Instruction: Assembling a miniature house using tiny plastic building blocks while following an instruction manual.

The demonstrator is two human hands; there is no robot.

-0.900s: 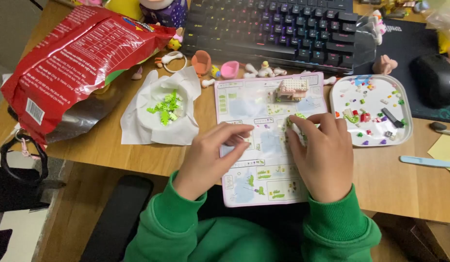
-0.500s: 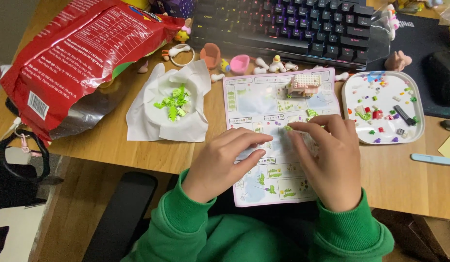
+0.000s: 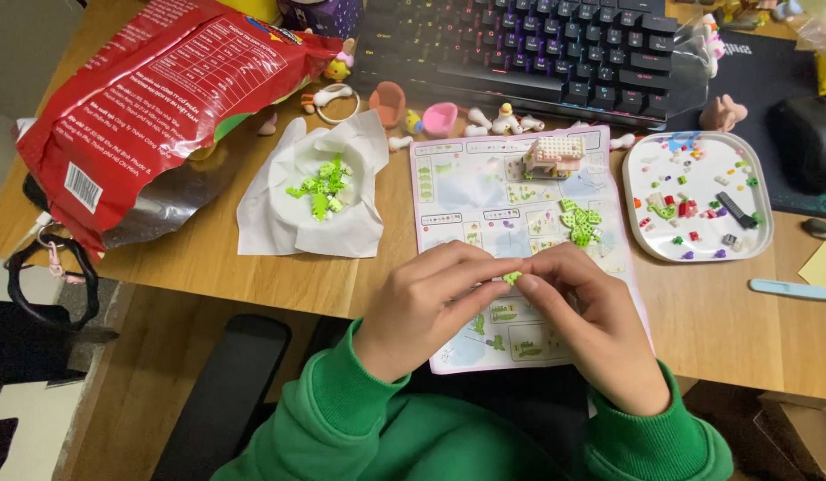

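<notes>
left hand + right hand | fingertips pinched together on green brick piece (tiny) | over instruction sheet

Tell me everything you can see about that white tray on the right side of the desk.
The white tray is a shallow, rounded-square dish, plastic or ceramic by its look, lying flat on the wooden desk just right of the instruction sheet and below the keyboard. Tiny building bricks in red, green, purple, white and grey are scattered loosely in it, along with a dark stick-like tool. Neither hand touches it; both hands are over the sheet, pinching a small green piece.
</notes>
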